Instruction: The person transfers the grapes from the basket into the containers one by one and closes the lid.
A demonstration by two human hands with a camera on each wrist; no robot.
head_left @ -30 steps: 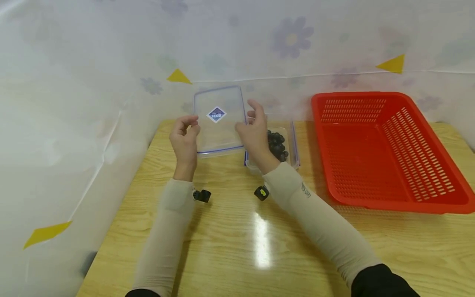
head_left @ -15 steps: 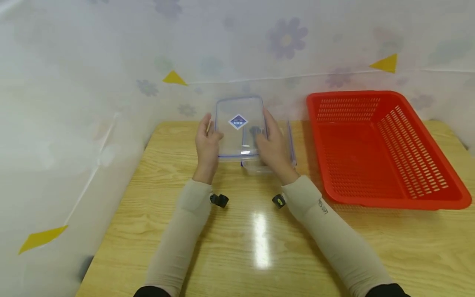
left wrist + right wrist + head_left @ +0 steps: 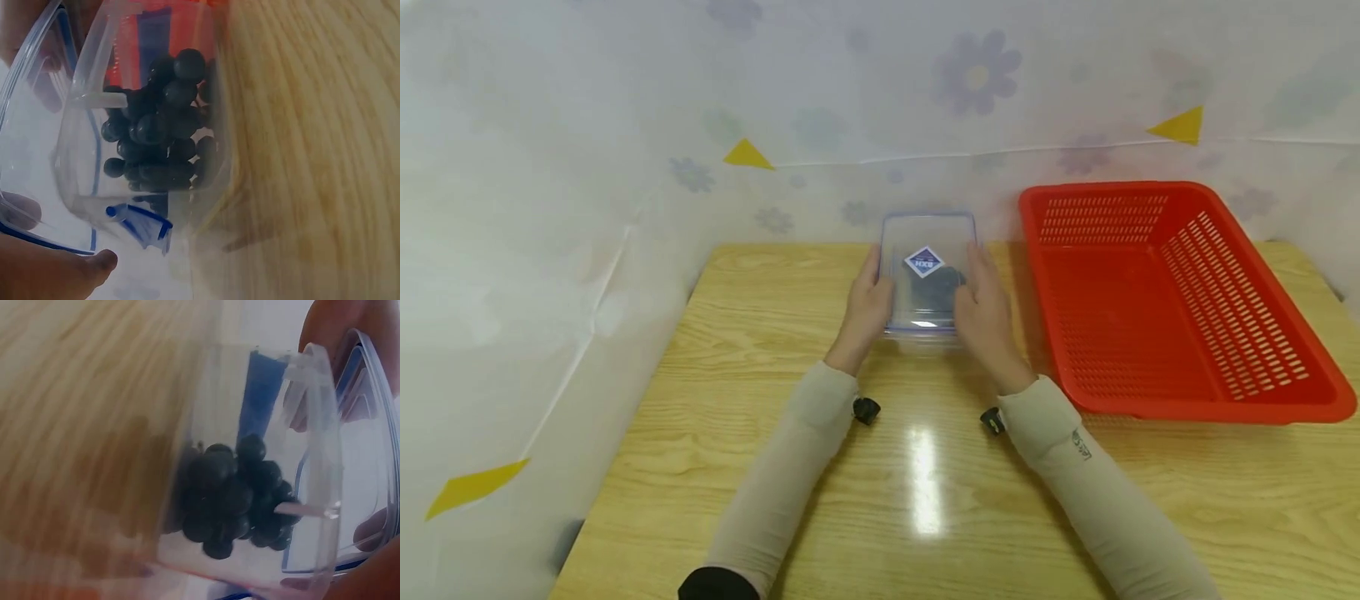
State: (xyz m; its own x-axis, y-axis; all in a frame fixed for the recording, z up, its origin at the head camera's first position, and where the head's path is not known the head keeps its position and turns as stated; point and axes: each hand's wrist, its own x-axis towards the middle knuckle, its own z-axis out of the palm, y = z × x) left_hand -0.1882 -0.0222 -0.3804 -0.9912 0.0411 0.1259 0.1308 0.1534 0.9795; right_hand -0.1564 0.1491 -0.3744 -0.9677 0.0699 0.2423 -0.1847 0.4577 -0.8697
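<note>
Both hands hold a clear plastic lid (image 3: pixel 936 229) with a blue seal and a diamond label. My left hand (image 3: pixel 867 302) grips its left edge, thumb on top, and my right hand (image 3: pixel 985 315) grips the right edge likewise. The lid hangs close over a clear food container (image 3: pixel 72 147), overlapping it in the head view. From the wrist views a gap shows between lid and container rim, the lid tilted. Dark grapes (image 3: pixel 228 487) lie bunched inside the container. A blue-edged side latch (image 3: pixel 142 226) hangs swung out; another blue latch (image 3: pixel 261 387) shows in the right wrist view.
A large red plastic basket (image 3: pixel 1120 408) with slotted walls stands right of the container. Everything rests on a wood-grain table (image 3: pixel 760 333). A flower-patterned sheet (image 3: pixel 850 100) rises right behind the table's far edge, with yellow tape pieces on it.
Both hands have carried the lid rightward and down, from left of the container to over it. The right hand, loose at the lid's edge at first, now grips it. The basket stays put.
</note>
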